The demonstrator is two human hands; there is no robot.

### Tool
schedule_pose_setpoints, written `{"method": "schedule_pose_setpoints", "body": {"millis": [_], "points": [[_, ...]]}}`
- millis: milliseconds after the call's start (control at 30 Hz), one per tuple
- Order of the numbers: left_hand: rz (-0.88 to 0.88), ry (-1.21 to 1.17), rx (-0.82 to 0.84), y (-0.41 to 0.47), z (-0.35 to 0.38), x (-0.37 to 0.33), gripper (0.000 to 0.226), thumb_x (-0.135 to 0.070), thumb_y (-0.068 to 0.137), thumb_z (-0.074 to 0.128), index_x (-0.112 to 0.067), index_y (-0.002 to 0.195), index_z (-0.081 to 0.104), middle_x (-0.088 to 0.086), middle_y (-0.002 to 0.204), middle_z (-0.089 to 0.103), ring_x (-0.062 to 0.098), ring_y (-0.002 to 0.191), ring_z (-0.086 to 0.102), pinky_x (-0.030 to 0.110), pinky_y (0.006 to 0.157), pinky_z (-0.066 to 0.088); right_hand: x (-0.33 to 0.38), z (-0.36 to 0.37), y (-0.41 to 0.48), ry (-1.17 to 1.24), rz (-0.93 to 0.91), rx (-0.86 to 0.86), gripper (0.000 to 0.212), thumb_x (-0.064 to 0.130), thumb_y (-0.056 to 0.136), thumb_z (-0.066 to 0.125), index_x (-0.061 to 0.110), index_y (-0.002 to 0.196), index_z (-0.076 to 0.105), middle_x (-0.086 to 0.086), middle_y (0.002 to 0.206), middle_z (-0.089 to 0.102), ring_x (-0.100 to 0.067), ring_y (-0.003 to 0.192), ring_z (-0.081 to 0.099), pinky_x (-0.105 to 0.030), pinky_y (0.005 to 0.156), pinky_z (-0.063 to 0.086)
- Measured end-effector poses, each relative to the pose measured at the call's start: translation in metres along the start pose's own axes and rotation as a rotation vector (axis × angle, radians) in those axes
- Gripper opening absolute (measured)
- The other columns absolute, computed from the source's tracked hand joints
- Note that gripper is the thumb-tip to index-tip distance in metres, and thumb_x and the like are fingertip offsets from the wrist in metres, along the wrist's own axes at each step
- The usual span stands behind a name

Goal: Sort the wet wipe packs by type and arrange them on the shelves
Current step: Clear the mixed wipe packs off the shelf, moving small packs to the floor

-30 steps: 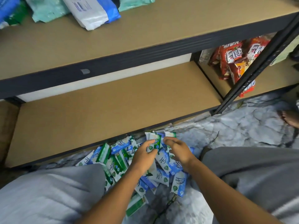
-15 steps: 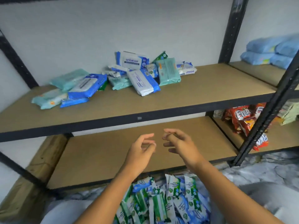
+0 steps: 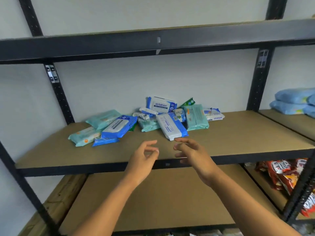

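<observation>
Hovering side by side over the front edge of the middle shelf (image 3: 238, 142), a person's left hand (image 3: 144, 159) and right hand (image 3: 192, 155) are holding nothing; the fingers of both are hanging loosely bent and apart, the left thumb and forefinger nearly meeting. The wet wipe packs (image 3: 150, 123) are lying in a loose heap toward the back of that shelf, near the pale wall; a blue-and-white pack (image 3: 171, 126) is jutting forward from the heap, its near corner just beside the right hand's fingertips, though contact cannot be told; a teal pack (image 3: 196, 118) is leaning beside it on the right; a second blue-and-white pack (image 3: 118, 126) is lying at the heap's left end among more teal packs (image 3: 83, 136); one labelled "antabax" (image 3: 162, 104) is standing at the rear. The lower shelf (image 3: 153, 201) is running beneath the forearms; red snack bags (image 3: 281, 172) are crowding the neighbouring bay at lower right; soft blue bundles (image 3: 293, 103) are sitting stacked on the shelf at far right.
</observation>
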State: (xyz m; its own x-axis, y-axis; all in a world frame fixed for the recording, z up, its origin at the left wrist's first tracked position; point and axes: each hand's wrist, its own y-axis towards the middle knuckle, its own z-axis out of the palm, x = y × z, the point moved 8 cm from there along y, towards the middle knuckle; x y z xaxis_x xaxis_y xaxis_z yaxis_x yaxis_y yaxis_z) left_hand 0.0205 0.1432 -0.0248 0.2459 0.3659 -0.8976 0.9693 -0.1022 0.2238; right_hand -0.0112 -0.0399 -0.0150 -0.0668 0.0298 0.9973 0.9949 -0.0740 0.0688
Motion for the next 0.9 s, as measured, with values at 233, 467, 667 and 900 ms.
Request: {"method": "schedule_pose_setpoints", "body": {"millis": [233,467,667,900], "points": [[-0.072,0.135,-0.113,0.053,-0.047,0.037,0.025,-0.024,0.095,0.059,-0.037,0.117,0.056,-0.015,0.113,0.060,-0.004,0.095,0.058,0.018,0.077,0.042,-0.013,0.043,0.073,-0.035,0.029,0.060,0.018,0.029,0.090,0.064,0.029,0.108,0.067,0.004,0.103,0.071,-0.017,0.091,0.069,-0.034,0.081,0.053],[-0.089,0.197,-0.153,0.116,-0.063,0.073,0.027,-0.021,0.095,0.060,-0.030,0.121,0.059,-0.009,0.117,0.063,-0.006,0.095,0.056,0.012,0.077,0.039,-0.020,0.092,0.165,-0.111,-0.001,0.102,0.021,0.031,0.090,0.065,0.027,0.111,0.065,-0.001,0.105,0.068,-0.018,0.090,0.066,-0.030,0.074,0.052],[-0.031,0.258,-0.109,0.187,-0.034,0.071,0.034,-0.016,0.094,0.058,-0.023,0.126,0.060,-0.010,0.119,0.061,0.006,0.105,0.057,0.021,0.091,0.042,-0.011,0.083,0.253,-0.463,-0.198,-0.020,0.024,0.026,0.092,0.060,0.023,0.115,0.066,0.001,0.116,0.066,-0.019,0.106,0.061,-0.035,0.094,0.049],[-0.183,0.010,-0.117,0.275,-0.015,0.078,0.040,-0.012,0.090,0.049,-0.028,0.126,0.054,0.005,0.099,0.064,0.037,0.097,0.069,0.047,0.081,0.059,-0.012,0.078,0.324,-1.147,-0.284,-0.048,0.035,0.036,0.094,0.048,0.037,0.127,0.060,-0.003,0.137,0.049,-0.030,0.128,0.042,-0.047,0.106,0.028]]}}
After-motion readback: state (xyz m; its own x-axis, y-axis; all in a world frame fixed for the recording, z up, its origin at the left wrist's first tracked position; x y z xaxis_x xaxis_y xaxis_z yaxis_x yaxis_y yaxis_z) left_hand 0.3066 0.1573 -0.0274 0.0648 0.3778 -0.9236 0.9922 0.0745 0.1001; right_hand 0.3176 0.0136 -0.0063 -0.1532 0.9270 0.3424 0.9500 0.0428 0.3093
